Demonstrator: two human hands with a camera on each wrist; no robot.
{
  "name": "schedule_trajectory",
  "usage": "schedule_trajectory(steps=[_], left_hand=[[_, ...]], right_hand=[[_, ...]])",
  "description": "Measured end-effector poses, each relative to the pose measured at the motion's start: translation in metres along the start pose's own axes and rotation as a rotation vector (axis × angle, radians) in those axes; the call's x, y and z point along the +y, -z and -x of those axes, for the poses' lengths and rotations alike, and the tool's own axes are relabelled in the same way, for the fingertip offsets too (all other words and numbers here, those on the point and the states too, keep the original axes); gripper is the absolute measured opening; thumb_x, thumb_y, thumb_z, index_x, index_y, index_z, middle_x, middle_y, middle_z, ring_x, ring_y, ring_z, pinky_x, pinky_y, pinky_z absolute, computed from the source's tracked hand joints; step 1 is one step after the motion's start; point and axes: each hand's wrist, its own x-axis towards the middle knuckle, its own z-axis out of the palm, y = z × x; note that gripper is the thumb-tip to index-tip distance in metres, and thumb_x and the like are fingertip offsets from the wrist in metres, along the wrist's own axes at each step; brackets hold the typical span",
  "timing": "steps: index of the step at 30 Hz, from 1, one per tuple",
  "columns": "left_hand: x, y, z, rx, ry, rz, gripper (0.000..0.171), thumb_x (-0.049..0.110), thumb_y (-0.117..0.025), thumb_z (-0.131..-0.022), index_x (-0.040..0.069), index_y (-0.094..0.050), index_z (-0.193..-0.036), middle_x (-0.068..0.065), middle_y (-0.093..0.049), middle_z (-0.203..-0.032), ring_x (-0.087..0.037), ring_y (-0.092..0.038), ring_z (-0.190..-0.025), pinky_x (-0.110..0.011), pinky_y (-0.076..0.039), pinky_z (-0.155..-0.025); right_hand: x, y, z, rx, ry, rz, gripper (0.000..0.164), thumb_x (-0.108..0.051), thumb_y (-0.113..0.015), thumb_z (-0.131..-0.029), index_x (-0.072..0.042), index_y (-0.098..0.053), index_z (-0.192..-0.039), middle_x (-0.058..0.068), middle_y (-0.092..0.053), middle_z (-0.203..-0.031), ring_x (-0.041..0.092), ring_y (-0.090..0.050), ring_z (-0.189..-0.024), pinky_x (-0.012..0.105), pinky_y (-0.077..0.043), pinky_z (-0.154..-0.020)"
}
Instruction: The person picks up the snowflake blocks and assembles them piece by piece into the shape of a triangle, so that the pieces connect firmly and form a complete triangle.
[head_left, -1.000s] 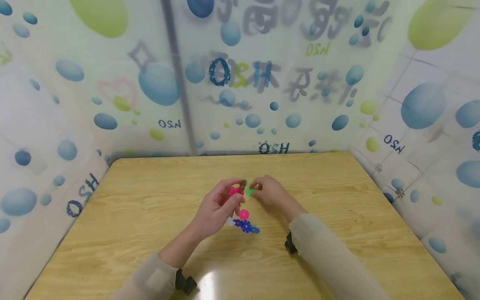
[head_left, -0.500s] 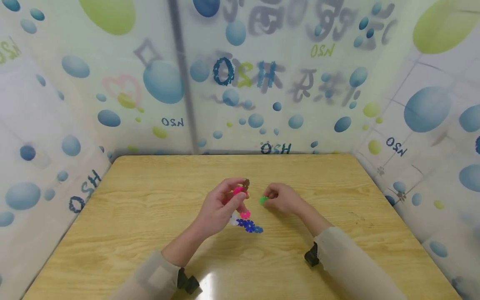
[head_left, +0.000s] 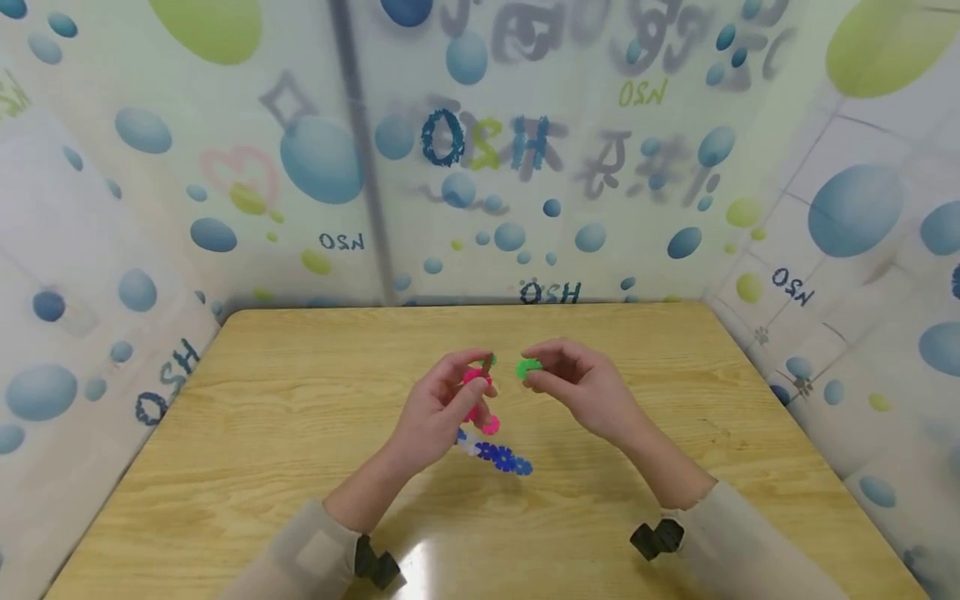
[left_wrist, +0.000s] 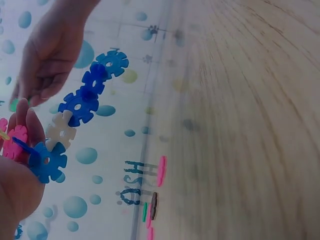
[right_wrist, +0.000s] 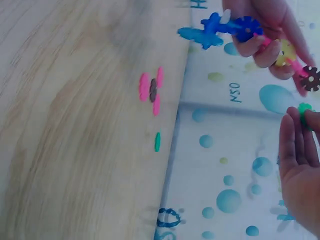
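Observation:
A chain of interlocking snowflake discs [head_left: 504, 457] hangs from my left hand [head_left: 431, 417], whose fingers and thumb grip it. Blue and white discs [left_wrist: 62, 131] make up its lower stretch. Higher up come pink and yellow discs [right_wrist: 285, 52], with a brown disc [right_wrist: 311, 78] at the end by the fingertips. Across a small gap, my right hand [head_left: 592, 387] pinches a green snowflake disc [head_left: 527, 368] between thumb and fingers. The green disc is apart from the chain. My left fingers hide part of the chain in the head view.
Loose pink discs [right_wrist: 144, 87], a brown loose disc [right_wrist: 153, 90] and a green loose disc [right_wrist: 157, 142] lie flat on the wooden table [head_left: 315, 358]. Patterned walls [head_left: 480, 208] with blue and green spots rise behind the table and along both sides.
My right hand has drawn the green disc away from the left hand to the right, then raised it and turned. My left hand has kept its hold on the chain, nearly still.

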Motion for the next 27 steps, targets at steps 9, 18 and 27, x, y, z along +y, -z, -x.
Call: schedule_trajectory(steps=[9,18,27], left_hand=[[-0.001,-0.003,0.000,-0.013,0.007,-0.003,0.039,0.018,-0.058,-0.115,0.019,-0.057,-0.154,-0.018,-0.070,-0.123,-0.019,-0.076,-0.087,-0.029,-0.067,-0.078],[0.001,-0.005,0.000,-0.025,0.013,0.007,0.040,0.020,-0.058,-0.116,0.015,-0.055,-0.155,-0.019,-0.069,-0.120,-0.017,-0.076,-0.086,-0.028,-0.066,-0.078],[0.002,-0.005,0.001,-0.033,-0.002,0.026,0.039,0.018,-0.059,-0.115,0.017,-0.056,-0.154,-0.018,-0.069,-0.120,-0.016,-0.075,-0.085,-0.027,-0.066,-0.078]], right_hand=[[-0.021,-0.006,0.001,0.085,0.047,-0.104,0.029,-0.018,-0.076,-0.106,-0.013,-0.074,-0.135,0.008,-0.078,-0.114,0.026,-0.078,-0.099,0.031,-0.067,-0.091],[-0.030,-0.011,-0.003,0.099,0.096,-0.159,0.026,-0.012,-0.077,-0.104,-0.009,-0.075,-0.129,0.008,-0.078,-0.117,0.019,-0.078,-0.097,0.036,-0.068,-0.092],[-0.028,-0.013,-0.005,0.085,0.124,-0.112,0.023,-0.016,-0.077,-0.105,-0.013,-0.077,-0.127,0.009,-0.078,-0.115,0.021,-0.076,-0.095,0.028,-0.065,-0.084]])
